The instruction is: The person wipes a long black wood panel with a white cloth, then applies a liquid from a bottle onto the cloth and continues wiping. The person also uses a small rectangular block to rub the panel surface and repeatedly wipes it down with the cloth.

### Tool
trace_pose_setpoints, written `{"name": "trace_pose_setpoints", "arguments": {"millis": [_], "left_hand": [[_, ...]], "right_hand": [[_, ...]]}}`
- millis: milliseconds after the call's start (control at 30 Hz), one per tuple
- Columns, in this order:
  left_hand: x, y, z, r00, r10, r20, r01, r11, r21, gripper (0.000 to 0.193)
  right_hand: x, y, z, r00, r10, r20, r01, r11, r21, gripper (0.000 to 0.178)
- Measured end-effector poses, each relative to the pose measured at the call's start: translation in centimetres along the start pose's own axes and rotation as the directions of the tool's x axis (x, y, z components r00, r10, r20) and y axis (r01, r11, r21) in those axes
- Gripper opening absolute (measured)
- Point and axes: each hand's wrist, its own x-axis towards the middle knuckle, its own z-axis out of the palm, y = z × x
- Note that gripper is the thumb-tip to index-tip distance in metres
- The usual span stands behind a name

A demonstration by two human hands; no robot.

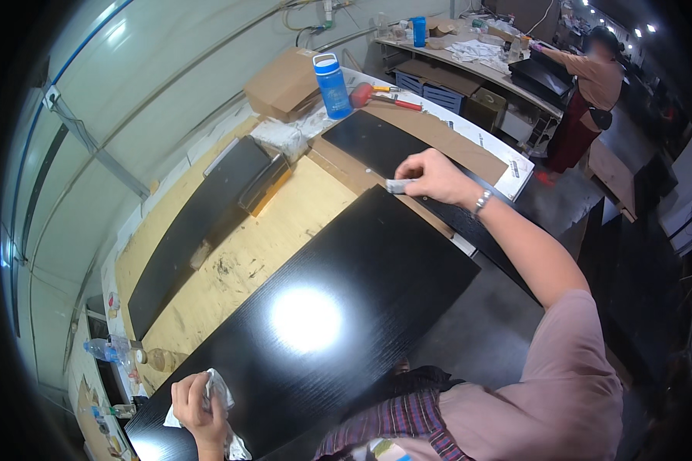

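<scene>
A large glossy black wood-grain panel (392, 261) lies in front of me, with a bright lamp reflection on it. At its near left end, my left hand (192, 406) is closed around a crumpled white cloth (221, 390). My right arm reaches out to the panel's far corner, where my right hand (438, 178) pinches a small pale grey piece (398, 186), perhaps folded sandpaper or cloth. That piece is at the corner's edge; whether it touches the panel I cannot tell. Just beyond lies another black panel (377, 142), partly behind my right hand and forearm.
On the wooden work table (246, 253) a long black board (200, 219) lies at the left. A blue bottle (332, 88), red-headed mallet (361, 94) and cardboard box (281, 84) stand farther back. Plastic bottles (111, 350) sit near left. A co-worker (592, 84) stands at another bench.
</scene>
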Motion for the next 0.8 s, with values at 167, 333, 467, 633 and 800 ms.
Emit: {"name": "trace_pose_setpoints", "arguments": {"millis": [167, 333, 467, 633, 800], "left_hand": [[0.3, 0.0, 0.0, 1.0, -0.003, 0.013, 0.003, 1.0, 0.001, 0.03], [0.2, -0.4, 0.5, 1.0, 0.004, 0.017, -0.004, 0.999, -0.04, 0.032], [0.0, 1.0, -1.3, 0.998, -0.05, 0.044, 0.051, 0.999, -0.013, 0.03], [-0.6, -0.2, 0.2, 0.997, -0.058, 0.054, 0.059, 0.998, -0.034, 0.028], [-0.9, -0.9, 0.1, 0.996, -0.061, 0.071, 0.063, 0.998, -0.019, 0.029]], "right_hand": [[-0.4, 0.5, 0.2, 0.994, -0.047, -0.101, 0.069, 0.974, 0.217, 0.026], [-0.7, 1.4, 1.2, 0.996, -0.045, -0.075, 0.06, 0.977, 0.204, 0.027], [-6.8, 0.5, -0.9, 0.995, -0.1, 0.023, 0.093, 0.974, 0.206, 0.027], [-16.5, -1.0, -3.5, 0.998, -0.038, 0.042, 0.031, 0.985, 0.167, 0.025], [-19.2, -2.8, -3.0, 0.968, -0.065, -0.241, 0.084, 0.994, 0.07, 0.024]]}}
